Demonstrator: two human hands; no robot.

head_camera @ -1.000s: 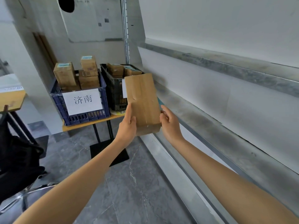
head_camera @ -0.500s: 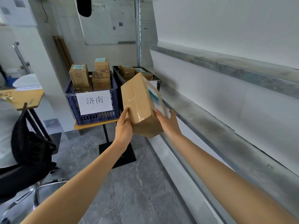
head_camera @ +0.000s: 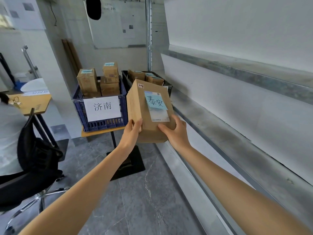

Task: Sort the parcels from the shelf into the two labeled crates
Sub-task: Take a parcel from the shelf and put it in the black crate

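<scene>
A brown cardboard parcel (head_camera: 140,107) with a blue note reading 泰安 is up in front of me, label face toward the camera. My left hand (head_camera: 131,133) grips its lower left edge and my right hand (head_camera: 176,131) grips its lower right corner. Behind it stands a blue crate (head_camera: 79,111) with a white sign reading 济南, holding several parcels. To the right of that crate sits a black crate (head_camera: 125,78) with several parcels inside; the held parcel hides its front.
Both crates rest on a small wooden table (head_camera: 100,132) with a black base. Long grey metal shelves (head_camera: 237,133) run along the right. A seated person (head_camera: 10,133), a black chair with a bag (head_camera: 35,158) and a desk are at the left. Grey tile floor lies below.
The parcel has been turned in my hands so its labelled face now points toward me. The view has moved closer to the crates.
</scene>
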